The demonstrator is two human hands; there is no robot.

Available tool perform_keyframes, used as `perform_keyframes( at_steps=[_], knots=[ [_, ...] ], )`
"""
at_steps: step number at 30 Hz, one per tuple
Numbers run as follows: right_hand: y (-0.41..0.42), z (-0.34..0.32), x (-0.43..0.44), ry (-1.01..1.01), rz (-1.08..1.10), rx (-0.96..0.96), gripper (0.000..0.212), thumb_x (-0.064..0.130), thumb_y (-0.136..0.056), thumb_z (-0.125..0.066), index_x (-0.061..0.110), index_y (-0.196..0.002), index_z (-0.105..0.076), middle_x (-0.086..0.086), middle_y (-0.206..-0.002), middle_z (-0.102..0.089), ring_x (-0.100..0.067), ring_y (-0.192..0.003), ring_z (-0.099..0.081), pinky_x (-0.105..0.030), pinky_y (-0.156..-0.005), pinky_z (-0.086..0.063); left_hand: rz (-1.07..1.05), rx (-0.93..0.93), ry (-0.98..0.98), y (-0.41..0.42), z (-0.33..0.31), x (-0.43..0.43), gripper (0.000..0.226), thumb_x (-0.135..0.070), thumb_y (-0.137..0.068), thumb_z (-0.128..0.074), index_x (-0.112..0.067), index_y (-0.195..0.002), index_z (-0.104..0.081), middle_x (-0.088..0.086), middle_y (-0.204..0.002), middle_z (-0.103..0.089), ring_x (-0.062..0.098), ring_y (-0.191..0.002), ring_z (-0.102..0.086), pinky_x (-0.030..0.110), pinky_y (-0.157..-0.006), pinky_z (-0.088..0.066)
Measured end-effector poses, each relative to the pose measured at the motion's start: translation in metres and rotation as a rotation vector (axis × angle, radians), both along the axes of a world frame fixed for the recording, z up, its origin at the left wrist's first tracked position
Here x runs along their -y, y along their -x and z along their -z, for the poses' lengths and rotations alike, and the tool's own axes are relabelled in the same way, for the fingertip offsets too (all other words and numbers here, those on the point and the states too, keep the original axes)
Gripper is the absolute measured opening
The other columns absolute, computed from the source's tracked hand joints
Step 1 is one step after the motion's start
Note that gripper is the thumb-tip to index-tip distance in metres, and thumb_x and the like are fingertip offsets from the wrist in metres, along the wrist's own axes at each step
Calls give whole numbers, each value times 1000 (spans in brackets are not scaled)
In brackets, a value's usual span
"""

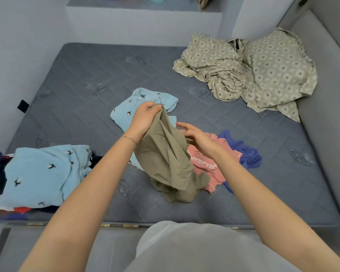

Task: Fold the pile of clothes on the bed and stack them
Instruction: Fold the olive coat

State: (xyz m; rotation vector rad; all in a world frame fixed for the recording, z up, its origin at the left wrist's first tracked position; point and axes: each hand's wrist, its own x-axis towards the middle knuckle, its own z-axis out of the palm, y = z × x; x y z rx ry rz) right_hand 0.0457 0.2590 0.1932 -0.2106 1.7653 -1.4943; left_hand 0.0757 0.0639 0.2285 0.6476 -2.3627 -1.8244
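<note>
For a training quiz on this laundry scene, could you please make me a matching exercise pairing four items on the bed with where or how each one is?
Things
1. olive garment
2. pink shirt
3. patterned sheet
4. stack

Places or states
a. crumpled at the far right of the mattress
b. gripped at its top by the left hand, hanging down
c. at the near left edge of the mattress
d. lying on the mattress, white lettering showing

Pairs: 1-b, 2-d, 3-a, 4-c
</note>
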Motion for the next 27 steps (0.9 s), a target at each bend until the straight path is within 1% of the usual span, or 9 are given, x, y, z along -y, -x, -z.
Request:
perform_keyframes(
  at_steps=[3, 5, 9, 13, 16, 18, 20, 23, 27],
  knots=[
    [-1, -5, 3, 130, 72, 167, 36, 34, -98, -47, 23, -131, -56, 6, -116, -68, -8, -104, -64, -25, -91, -48, 42, 44, 24, 2, 1, 1, 46, -20, -96, -57, -22, -56, -34, -16, -45, -35, 0, -47, -34, 19, -53, -30],
    [-2, -5, 7, 25, -68, 43, 41, 48, -90, -62, 26, -124, -60, 9, -117, -68, -6, -106, -65, -28, -95, -50, 54, 49, 23, 3, 5, 2, 43, -21, -96, -57, -21, -57, -39, -17, -47, -40, 3, -53, -38, 23, -59, -33],
    [1, 3, 24, -191, -165, -316, 31, 34, -86, -73, 5, -99, -69, 2, -89, -68, -8, -79, -60, -33, -79, -49, 67, 51, -5, 1, 18, 5, 28, -30, -94, -60, -13, -75, -48, 6, -71, -43, 15, -67, -41, 31, -66, -35],
    [5, 1, 36, -207, -110, -379, 31, 31, -87, -72, 5, -74, -60, 3, -67, -52, -3, -58, -43, -26, -58, -35, 70, 108, 76, -5, 31, 13, 33, -34, -96, -59, -18, -73, -43, -4, -67, -41, 9, -62, -38, 26, -62, -33],
    [11, 2, 38, -233, -26, -370, 32, 34, -86, -73, 2, -86, -69, 3, -72, -64, 0, -61, -51, -20, -59, -40, 115, 198, 66, -16, 43, 17, 24, -44, -96, -56, -20, -103, -55, -8, -99, -56, 5, -90, -52, 18, -75, -41],
    [17, 3, 39, -210, 71, -363, 35, 34, -86, -74, -1, -91, -71, -4, -78, -69, -5, -69, -56, -24, -64, -43, 199, 233, 17, -25, 50, 21, 47, -51, -94, -55, -27, -133, -45, -7, -133, -45, 7, -122, -44, 25, -97, -41],
    [22, 2, 40, -185, 158, -339, 31, 30, -87, -73, -1, -87, -71, -3, -77, -67, -6, -68, -57, -25, -65, -44, 265, 254, -43, -32, 54, 20, 66, -52, -92, -58, -34, -148, -28, -12, -142, -32, 3, -131, -32, 23, -101, -34],
    [30, -6, 45, -120, 197, -290, 19, 25, -89, -71, 8, -82, -72, 0, -75, -67, 0, -65, -58, -21, -65, -46, 404, 262, -140, -33, 57, 7, 76, -40, -87, -71, -36, -148, -24, -22, -134, -42, -15, -118, -43, 3, -84, -39],
    [36, -14, 52, -95, 174, -251, 36, 36, -93, -65, 8, -71, -58, -4, -66, -51, -9, -62, -46, -24, -58, -37, 336, 106, 3, -22, 68, -9, 33, -22, -90, -70, -23, -121, -58, -19, -111, -63, -19, -96, -56, 17, -85, -43]
  ],
)
